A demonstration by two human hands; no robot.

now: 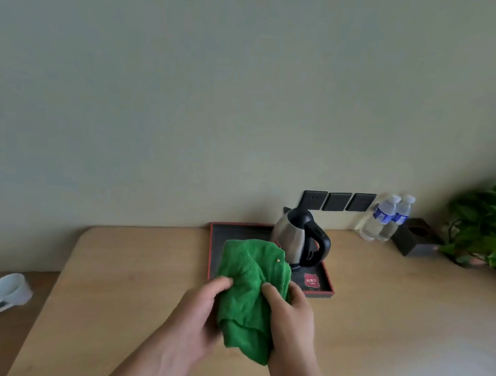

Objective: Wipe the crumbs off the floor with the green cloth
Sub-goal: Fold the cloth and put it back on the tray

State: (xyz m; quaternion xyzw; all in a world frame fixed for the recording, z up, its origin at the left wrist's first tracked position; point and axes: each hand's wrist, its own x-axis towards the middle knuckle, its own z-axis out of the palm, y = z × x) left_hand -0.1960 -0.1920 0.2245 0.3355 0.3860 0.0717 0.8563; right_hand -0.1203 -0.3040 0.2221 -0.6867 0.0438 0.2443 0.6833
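Observation:
The green cloth (247,291) is bunched up and held above a wooden table (128,282), in front of me. My left hand (198,316) grips its left side with thumb on top. My right hand (291,322) grips its right side. A small yellowish speck (278,260) sits on the upper part of the cloth. No floor crumbs are visible in this view.
A black tray with a red rim (327,282) holds a steel kettle (299,238) and a red packet (311,281) just behind the cloth. Two water bottles (384,217), a dark box (417,237) and a plant (491,229) stand at right. A white mug (9,292) lies at left.

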